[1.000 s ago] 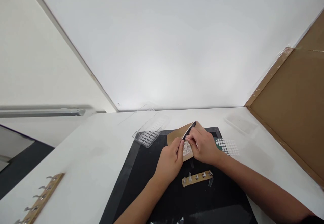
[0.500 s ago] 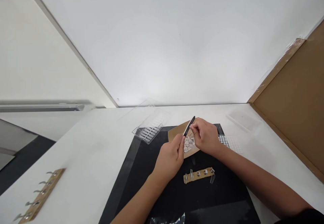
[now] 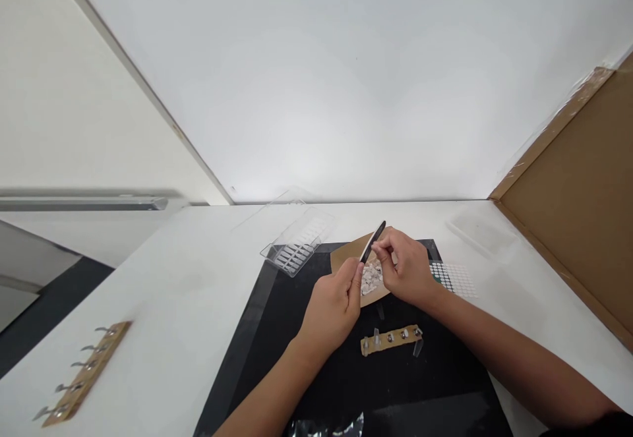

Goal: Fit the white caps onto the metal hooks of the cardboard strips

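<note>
The right sleeve is black, hands bare.

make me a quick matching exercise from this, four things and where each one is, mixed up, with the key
Things
1. stick
2. clear tray
3. dot sheet
4. pale bits

Places
A. over the far right edge of the mat, beside the right hand
B. on the brown sheet
C. held in the left hand
D. over the mat's far left corner

Pairs: 1-C, 2-D, 3-A, 4-B
</note>
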The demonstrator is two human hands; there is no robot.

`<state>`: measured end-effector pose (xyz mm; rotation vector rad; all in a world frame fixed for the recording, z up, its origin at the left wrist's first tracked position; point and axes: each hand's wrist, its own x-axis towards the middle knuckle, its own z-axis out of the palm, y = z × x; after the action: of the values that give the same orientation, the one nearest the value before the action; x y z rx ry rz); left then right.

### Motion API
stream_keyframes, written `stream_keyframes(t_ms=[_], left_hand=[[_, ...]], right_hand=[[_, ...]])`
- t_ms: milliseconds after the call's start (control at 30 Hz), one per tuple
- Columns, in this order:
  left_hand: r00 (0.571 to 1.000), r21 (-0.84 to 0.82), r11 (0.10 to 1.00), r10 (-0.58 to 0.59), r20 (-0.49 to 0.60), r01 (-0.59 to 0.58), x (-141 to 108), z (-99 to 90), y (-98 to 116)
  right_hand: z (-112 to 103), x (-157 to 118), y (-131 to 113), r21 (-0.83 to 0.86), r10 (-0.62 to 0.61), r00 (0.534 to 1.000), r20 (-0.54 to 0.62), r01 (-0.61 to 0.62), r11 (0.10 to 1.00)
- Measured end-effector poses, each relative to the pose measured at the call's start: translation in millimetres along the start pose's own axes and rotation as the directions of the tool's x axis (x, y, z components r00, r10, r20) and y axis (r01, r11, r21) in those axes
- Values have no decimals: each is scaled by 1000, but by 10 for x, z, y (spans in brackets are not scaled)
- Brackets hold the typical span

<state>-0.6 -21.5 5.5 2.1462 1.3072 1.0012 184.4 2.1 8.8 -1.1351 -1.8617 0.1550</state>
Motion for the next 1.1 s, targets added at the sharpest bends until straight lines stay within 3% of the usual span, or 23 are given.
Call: stream_keyframes(t_ms=[67, 167, 300, 433, 567, 667, 800, 933, 1100], left_hand=[[1000, -2, 1000, 0, 1, 0, -3, 3, 3], [1000, 1, 1000, -2, 4, 2, -5, 6, 1], [1000, 6, 1000, 2, 8, -2, -7, 13, -3], [1000, 23, 1000, -3, 13, 3, -13, 26, -6], [1000, 16, 1000, 4, 16, -4, -19, 42, -8], [1000, 12, 1000, 8, 11, -8, -22, 46, -9], [1000, 24, 1000, 6, 4, -6, -25, 48, -12], [1000, 26, 1000, 10, -3, -10, -31, 55, -15], [1000, 37, 999, 22, -10, -22, -31, 47, -10]], right_hand=[[1, 2, -6, -9, -9, 1000, -7, 9, 1000], [-5, 3, -16, 7, -67, 995, 78, 67, 998], [-6, 14, -2, -55, -23, 1000, -14, 22, 998], [3, 11, 22, -26, -85, 994, 72, 88, 996], [1, 15, 33, -69, -23, 999, -24, 21, 997], [-11, 24, 12, -52, -59, 996, 72, 62, 997], [-21, 42, -8, -86, -3, 1000, 0, 3, 996], [-24, 47, 14, -57, -41, 996, 74, 45, 997], [-34, 47, 39, -104, -4, 1000, 18, 6, 995]])
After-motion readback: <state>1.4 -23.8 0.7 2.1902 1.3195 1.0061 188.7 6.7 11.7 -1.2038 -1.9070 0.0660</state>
